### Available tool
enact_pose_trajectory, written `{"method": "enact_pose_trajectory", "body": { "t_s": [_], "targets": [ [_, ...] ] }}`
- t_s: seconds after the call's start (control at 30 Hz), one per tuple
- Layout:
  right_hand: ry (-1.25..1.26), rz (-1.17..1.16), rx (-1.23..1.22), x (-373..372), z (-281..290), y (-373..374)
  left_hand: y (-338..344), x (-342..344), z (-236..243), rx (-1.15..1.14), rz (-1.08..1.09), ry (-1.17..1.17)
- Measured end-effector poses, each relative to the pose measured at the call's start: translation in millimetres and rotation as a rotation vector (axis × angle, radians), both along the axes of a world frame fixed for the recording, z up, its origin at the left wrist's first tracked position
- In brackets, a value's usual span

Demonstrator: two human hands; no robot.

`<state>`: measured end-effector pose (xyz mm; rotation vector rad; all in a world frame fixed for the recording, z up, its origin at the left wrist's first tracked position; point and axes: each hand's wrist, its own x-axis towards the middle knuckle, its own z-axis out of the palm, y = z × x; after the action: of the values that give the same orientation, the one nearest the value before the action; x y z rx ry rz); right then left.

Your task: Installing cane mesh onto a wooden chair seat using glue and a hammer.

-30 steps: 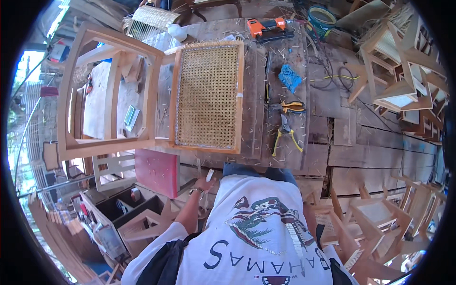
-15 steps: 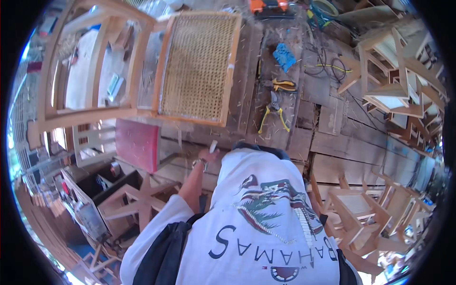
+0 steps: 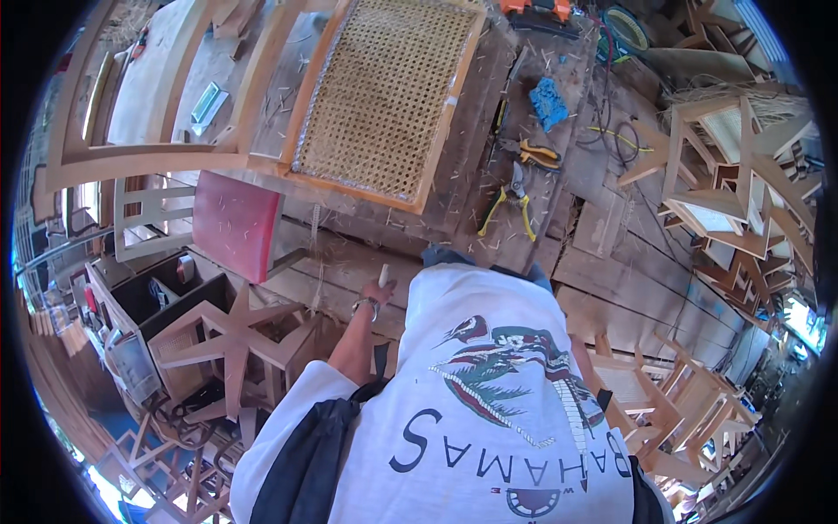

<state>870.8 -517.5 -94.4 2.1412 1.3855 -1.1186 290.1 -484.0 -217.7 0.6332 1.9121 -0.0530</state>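
Note:
My left hand (image 3: 378, 295) hangs low beside my body, closed around a short pale stick (image 3: 384, 275) whose end pokes out above the fingers. A wristwatch (image 3: 367, 305) is on that wrist. My right hand is out of sight; a strip of my right forearm (image 3: 583, 360) shows beside the shirt. In front lies a wooden chair frame (image 3: 157, 162) with a woven cane panel (image 3: 384, 96). To its right on the bench are pruning shears with yellow handles (image 3: 511, 205), yellow-black pliers (image 3: 539, 155) and a crumpled blue cloth (image 3: 548, 103).
A red-seated chair (image 3: 234, 225) stands left, with a star-shaped wooden base (image 3: 231, 336) and a dark open box (image 3: 166, 293) nearby. Wooden chair frames (image 3: 742, 188) pile up at right, others (image 3: 663, 393) at lower right. Cables (image 3: 615, 140) lie on the plank floor.
The view has shifted, so the bench tools and cane panel sit farther right. My left hand stays low, still holding the pale stick, which now points more upright.

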Motion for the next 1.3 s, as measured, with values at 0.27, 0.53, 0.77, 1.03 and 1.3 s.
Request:
{"method": "enact_pose_trajectory", "body": {
  "t_s": [0.27,0.53,0.77,1.03,1.3],
  "targets": [
    [0.241,-0.001,-0.036,70,-54,54,-20,43,-3,-0.052,0.167,0.071],
    [0.302,-0.365,-0.368,157,-31,117,62,161,64,-0.065,0.145,0.086],
    [0.21,-0.713,-0.371,252,-19,164,62,246,62,-0.233,-0.018,0.076],
    [0.181,-0.631,-0.413,284,-3,196,115,303,80,-0.152,-0.179,0.18],
    [0.344,-0.67,-0.323,229,30,301,70,337,52,-0.219,-0.036,0.103]
  ]
}}
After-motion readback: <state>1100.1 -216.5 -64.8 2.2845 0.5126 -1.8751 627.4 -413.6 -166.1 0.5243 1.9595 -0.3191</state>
